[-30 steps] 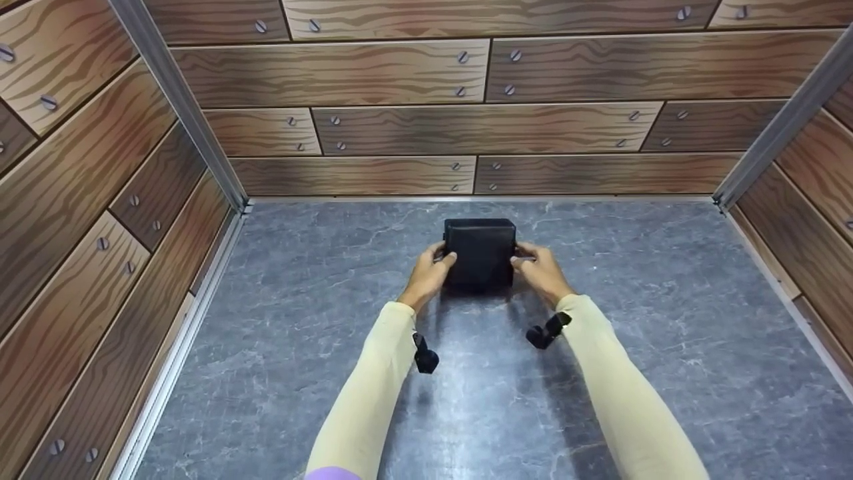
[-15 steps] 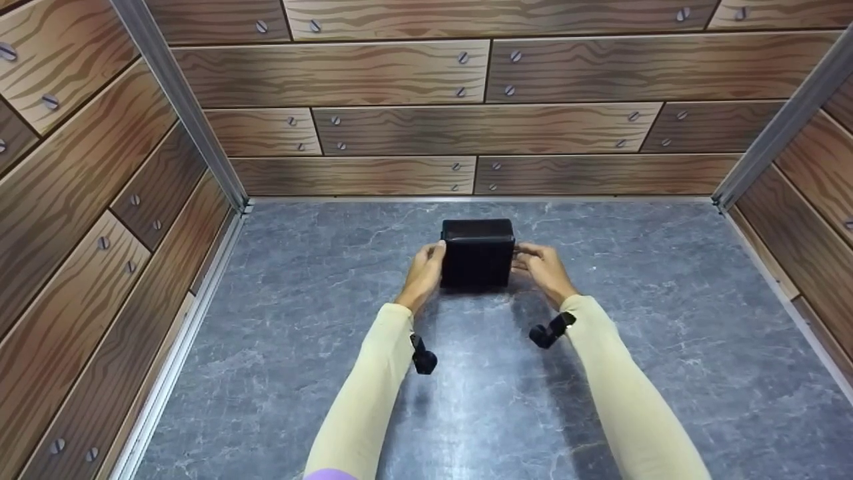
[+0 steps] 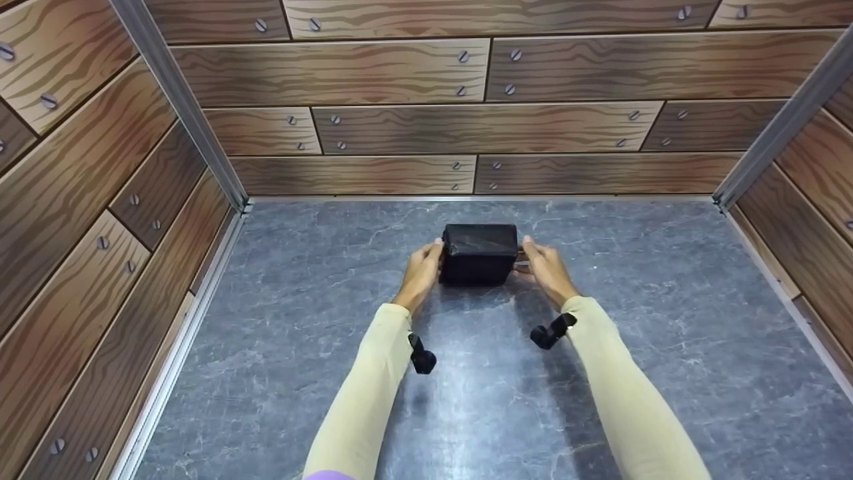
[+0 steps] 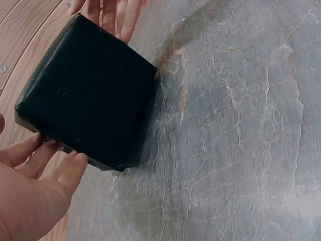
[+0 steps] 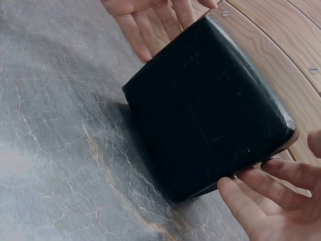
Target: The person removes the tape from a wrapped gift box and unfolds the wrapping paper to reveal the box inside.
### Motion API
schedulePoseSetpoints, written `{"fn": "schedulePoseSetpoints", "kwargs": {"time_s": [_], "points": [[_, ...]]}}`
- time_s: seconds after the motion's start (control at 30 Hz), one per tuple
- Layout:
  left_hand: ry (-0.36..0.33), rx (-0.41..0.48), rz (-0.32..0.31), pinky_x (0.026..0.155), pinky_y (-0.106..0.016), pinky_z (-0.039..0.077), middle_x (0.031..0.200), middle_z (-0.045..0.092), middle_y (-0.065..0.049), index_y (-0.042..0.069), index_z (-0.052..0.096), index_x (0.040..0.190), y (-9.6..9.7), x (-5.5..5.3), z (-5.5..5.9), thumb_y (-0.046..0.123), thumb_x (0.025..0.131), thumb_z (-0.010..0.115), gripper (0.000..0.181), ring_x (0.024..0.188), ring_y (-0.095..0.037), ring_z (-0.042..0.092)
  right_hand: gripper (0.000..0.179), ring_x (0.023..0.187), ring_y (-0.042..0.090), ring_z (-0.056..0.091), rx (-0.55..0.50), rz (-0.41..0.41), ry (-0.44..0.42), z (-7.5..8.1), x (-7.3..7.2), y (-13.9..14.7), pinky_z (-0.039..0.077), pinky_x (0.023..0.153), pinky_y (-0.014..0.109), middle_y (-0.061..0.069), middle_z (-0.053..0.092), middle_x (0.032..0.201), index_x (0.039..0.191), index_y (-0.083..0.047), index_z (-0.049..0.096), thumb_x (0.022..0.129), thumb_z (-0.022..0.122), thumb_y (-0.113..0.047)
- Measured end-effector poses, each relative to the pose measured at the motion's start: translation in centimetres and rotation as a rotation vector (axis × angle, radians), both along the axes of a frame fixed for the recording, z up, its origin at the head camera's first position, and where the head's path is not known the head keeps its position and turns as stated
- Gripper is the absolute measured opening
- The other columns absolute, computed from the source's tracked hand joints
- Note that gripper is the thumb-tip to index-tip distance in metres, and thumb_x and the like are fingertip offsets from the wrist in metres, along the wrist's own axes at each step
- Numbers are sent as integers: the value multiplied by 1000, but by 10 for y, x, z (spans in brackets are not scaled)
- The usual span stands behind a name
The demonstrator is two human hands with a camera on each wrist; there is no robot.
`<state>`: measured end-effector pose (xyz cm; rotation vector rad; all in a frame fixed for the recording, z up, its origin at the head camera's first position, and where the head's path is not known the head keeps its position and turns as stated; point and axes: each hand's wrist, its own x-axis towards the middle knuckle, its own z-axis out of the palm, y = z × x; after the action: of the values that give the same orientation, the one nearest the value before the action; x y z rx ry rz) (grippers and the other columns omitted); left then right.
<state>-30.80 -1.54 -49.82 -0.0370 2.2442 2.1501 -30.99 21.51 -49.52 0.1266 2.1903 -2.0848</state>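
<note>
A black box (image 3: 478, 240) with a glossy, creased covering stands at the far middle of the floor, between my two hands. My left hand (image 3: 418, 275) is at its left side. In the left wrist view its fingertips (image 4: 75, 163) press low along the box's side, while the thumb stands off from it. At the opposite side my right hand (image 3: 549, 270) touches the box with nearly straight fingers (image 5: 251, 188); that thumb, too, is away from the surface in the right wrist view. A broad dark face of the box fills much of both wrist views. Its underside is hidden.
Grey marbled flooring (image 3: 300, 333) spreads all around the box. A wood-plank-patterned wall (image 3: 373, 130) rises behind it, with more such walls left and right and metal strips in the corners. Small black devices (image 3: 423, 357) are strapped at both wrists.
The box has tipped toward me, so its top face shows wider and its front face shorter. Both thumbs have come off the front face. The hands stay at the same sides.
</note>
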Motion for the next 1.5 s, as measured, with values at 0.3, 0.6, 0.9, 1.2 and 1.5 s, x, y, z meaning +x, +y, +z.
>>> {"fn": "schedulePoseSetpoints", "kwargs": {"time_s": [0.3, 0.6, 0.9, 1.2, 1.5], "points": [[-30, 47, 13, 61, -19, 45, 76, 50, -2, -4, 63, 109, -3, 1, 0, 26, 100, 44, 37, 68, -12, 48, 55, 83, 14, 65, -37, -21, -6, 0, 1, 2, 49, 94, 43, 8, 63, 94, 121, 13, 50, 101, 39, -37], [-116, 98, 26, 88, -41, 51, 100, 61, -9, -2, 62, 111, -2, 2, -3, 33, 98, 48, 40, 84, -18, 58, 62, 79, 17, 66, -46, -36, -38, -1, 3, 2, 54, 85, 39, 9, 65, 90, 116, 8, 55, 94, 50, -49], [-92, 86, 61, 86, -44, 52, 92, 60, -7, -1, 57, 115, 1, 3, -6, 32, 92, 60, 40, 79, -15, 59, 46, 78, 17, 65, -28, -21, 18, -20, -1, 9, 57, 74, 35, 5, 62, 87, 85, -4, 61, 87, 61, -50], [-44, -67, 63, 72, -34, 53, 84, 60, -7, -2, 55, 122, -1, 5, -14, 26, 90, 63, 43, 69, -14, 57, 31, 79, 11, 60, -17, 4, -14, -19, 8, 6, 55, 80, 36, 3, 54, 92, 71, -8, 56, 84, 72, -30], [-38, -106, 80, 64, -22, 44, 79, 55, -3, -1, 55, 119, 2, 8, -24, 21, 88, 65, 40, 71, -12, 52, 30, 84, 16, 63, -9, 30, -90, -27, 13, 9, 51, 90, 40, 9, 58, 98, 89, 1, 63, 79, 77, -23]]}}
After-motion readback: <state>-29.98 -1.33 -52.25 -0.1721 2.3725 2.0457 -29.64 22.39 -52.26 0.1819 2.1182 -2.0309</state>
